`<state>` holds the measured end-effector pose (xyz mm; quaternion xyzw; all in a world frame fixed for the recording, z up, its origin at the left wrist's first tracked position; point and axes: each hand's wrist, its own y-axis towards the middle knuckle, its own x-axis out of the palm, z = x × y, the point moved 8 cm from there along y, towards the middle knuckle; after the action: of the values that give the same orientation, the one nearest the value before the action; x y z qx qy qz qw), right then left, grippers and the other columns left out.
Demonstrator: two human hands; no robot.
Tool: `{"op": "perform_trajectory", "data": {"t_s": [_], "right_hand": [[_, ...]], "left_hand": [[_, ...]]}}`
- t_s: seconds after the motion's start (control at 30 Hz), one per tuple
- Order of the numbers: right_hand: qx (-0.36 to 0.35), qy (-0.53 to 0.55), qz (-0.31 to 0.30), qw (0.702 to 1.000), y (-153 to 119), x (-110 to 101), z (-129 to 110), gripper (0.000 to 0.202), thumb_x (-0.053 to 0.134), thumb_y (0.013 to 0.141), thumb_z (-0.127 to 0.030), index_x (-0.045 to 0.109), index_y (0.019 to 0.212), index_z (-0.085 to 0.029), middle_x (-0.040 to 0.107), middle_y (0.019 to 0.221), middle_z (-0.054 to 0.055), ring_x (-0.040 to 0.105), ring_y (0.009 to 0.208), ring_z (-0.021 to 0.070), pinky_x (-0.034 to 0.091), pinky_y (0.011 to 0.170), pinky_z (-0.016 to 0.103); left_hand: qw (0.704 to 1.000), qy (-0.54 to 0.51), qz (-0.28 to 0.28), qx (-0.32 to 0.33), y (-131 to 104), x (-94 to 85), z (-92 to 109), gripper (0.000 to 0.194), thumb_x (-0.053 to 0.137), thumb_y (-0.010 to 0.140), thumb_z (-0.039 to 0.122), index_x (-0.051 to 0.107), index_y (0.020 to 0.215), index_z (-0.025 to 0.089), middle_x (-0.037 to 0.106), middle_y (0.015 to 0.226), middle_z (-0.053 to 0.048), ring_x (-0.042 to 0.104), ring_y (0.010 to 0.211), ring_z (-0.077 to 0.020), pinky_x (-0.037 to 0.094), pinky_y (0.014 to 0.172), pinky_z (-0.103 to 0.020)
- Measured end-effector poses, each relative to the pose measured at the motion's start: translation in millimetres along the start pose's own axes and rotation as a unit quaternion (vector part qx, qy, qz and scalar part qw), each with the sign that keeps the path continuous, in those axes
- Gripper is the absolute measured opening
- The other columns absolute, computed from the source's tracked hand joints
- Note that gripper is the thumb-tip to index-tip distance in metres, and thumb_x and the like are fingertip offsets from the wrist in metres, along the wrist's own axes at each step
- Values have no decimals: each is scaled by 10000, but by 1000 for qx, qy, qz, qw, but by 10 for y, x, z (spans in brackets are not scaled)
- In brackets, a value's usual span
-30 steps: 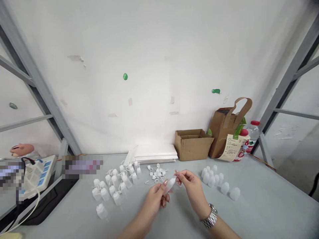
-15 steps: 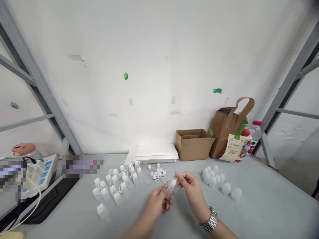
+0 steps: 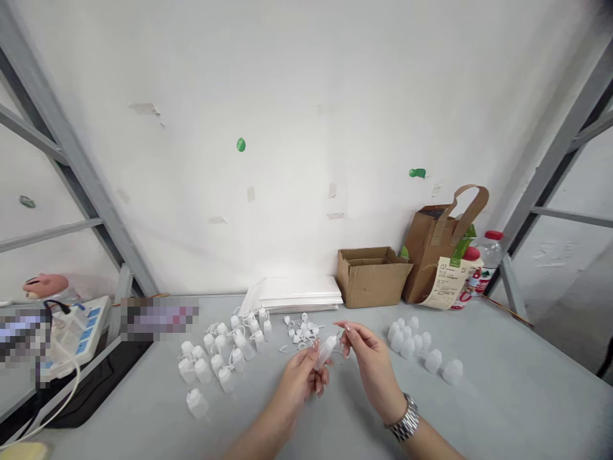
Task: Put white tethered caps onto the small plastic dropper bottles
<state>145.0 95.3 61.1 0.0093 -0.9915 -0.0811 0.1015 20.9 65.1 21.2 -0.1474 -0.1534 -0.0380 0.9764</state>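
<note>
My left hand (image 3: 299,378) is closed around a small translucent squeeze bottle (image 3: 326,351), whose narrow white tip points up and to the right. My right hand (image 3: 372,364), with a metal watch on its wrist, is pinched just right of that tip. Whatever lies between its fingertips is too small to make out. Behind the bottle lies a loose pile of small white caps with straps (image 3: 303,331). Several similar bottles with looped cap straps (image 3: 219,348) stand to the left, and one bottle (image 3: 196,403) stands apart in front of them.
On the right sits a group of translucent white pieces (image 3: 407,347). White flat packets (image 3: 297,294), an open cardboard box (image 3: 373,284) and a brown paper bag (image 3: 426,255) line the wall. A power strip (image 3: 90,338) lies far left; red-capped bottles (image 3: 491,252) stand far right.
My right hand has moved slightly right, away from the bottle's tip. My left hand, still holding the bottle, has shifted a little to the left.
</note>
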Motion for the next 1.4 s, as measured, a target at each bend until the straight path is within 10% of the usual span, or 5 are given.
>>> {"op": "perform_trajectory", "data": {"t_s": [0.5,0.9,1.4], "right_hand": [[-51,-45,16,998,-113,61,-41,238,611,745,-404,630,665,-180,515,566,-23,503,578,137,415,597,247],[-74,-58,33,995,-112,35,-26,305,623,749,-347,570,1011,-201,549,690,-16,541,620,146,460,597,269],[-84,-69,45,993,-154,34,-15,183,617,754,-360,594,789,-182,557,701,-6,529,557,123,454,568,263]], "left_hand": [[995,-81,-42,-45,-49,76,-56,557,618,529,673,527,640,134,450,415,63,292,368,-30,214,449,-207],[997,-56,-34,-26,-53,75,-13,548,610,545,672,541,654,140,455,412,58,312,371,-42,232,458,-217],[999,-34,-31,2,-34,56,34,579,575,529,709,521,651,145,459,410,66,305,365,-35,223,449,-210]]}}
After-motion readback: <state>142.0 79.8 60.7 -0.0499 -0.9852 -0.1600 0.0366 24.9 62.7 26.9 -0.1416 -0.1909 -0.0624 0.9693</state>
